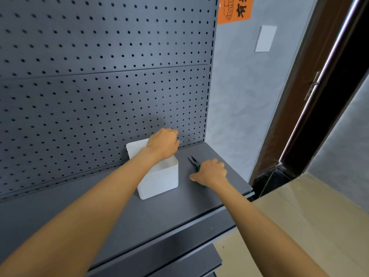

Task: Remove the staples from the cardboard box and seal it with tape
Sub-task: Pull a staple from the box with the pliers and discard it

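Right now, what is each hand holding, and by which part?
The right hand grips the pliers by their green handles. The left hand is over the white bin; whether it holds anything cannot be told.

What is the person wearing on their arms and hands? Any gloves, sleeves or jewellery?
Nothing that shows. Both forearms are bare up to the frame's edge, with no sleeves in view. The left hand and right hand have no gloves, and no watch, bracelet or ring is visible.

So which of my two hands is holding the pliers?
The right hand grips the green-handled pliers on the shelf; the left hand is over the white bin.
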Available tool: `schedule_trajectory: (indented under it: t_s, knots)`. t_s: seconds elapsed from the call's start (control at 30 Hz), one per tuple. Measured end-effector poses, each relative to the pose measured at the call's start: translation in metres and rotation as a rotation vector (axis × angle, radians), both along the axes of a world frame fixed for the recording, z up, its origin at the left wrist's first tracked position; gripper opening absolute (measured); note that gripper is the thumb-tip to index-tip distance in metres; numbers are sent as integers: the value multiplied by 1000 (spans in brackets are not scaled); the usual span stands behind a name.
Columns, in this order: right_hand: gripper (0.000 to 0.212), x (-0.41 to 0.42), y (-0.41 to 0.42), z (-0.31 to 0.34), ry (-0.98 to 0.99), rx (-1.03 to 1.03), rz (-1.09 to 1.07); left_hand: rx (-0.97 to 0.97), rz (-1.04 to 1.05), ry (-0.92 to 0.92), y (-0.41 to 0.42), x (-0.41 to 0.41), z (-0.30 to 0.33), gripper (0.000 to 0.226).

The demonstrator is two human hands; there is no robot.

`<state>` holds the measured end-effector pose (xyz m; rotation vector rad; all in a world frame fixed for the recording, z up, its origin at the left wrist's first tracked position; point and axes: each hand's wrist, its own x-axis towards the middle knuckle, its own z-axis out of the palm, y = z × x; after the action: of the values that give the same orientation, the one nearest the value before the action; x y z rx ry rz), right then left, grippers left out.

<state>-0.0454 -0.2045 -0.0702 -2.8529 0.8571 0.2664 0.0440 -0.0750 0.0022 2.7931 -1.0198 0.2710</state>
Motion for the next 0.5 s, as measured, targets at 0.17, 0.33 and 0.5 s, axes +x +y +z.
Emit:
schedule_trajectory:
  t_s: [0.17,0.33,0.5]
  knots:
    - [60,-8,4,0,-112,-62,-20,-44,43,-9,11,-3,7,28]
    - [59,-10,-2,-1,-195,-9,12,-31,89,-21,25,-10,15,32]
    - [52,-7,-3,15,-245,-67,0,-8,135,-42,50,-22,23,34]
